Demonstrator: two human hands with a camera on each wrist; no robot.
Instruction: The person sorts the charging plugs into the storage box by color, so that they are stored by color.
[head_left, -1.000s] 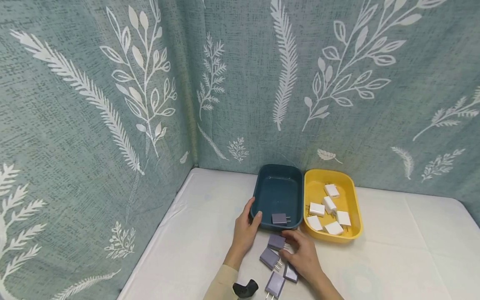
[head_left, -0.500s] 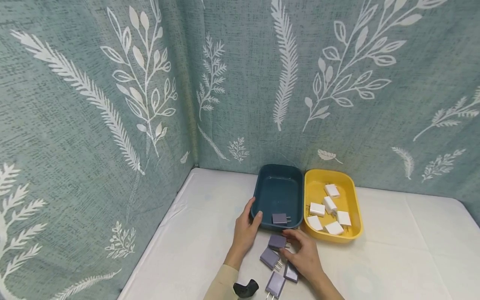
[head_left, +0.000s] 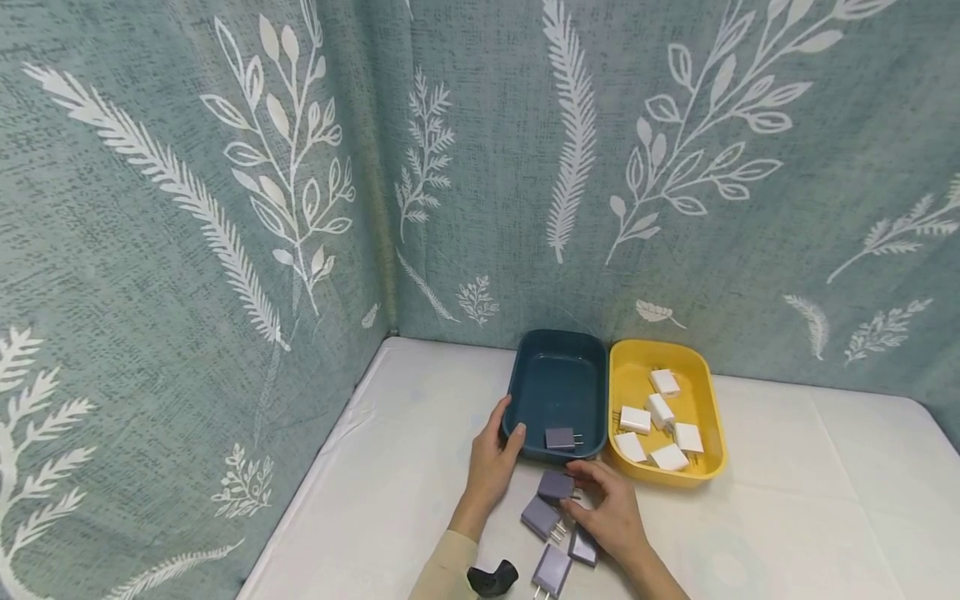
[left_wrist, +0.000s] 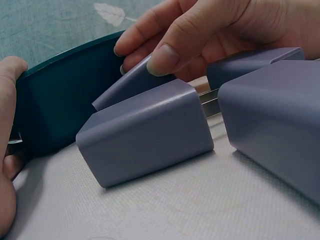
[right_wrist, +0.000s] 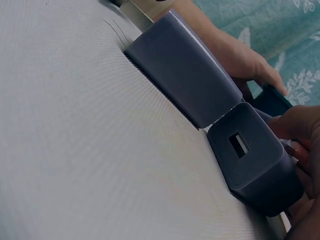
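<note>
Now pinches a purple charger (head_left: 555,486) with right hand (head_left: 611,508) just outside blue tray (head_left: 561,387); grips its edge with left hand (head_left: 491,462).

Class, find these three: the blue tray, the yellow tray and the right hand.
Blue tray (head_left: 558,387), head view: bare floor.
Yellow tray (head_left: 632,381), head view: bare floor.
Right hand (head_left: 613,511), head view: back of the hand.

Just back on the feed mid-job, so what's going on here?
A person is working at a white-covered table. The left hand holds the near left corner of the blue tray, while the right hand holds a purple charger just in front of it. Three more purple chargers lie close by on the table, and another is inside the blue tray. Six white chargers lie in the yellow tray alongside.
</note>
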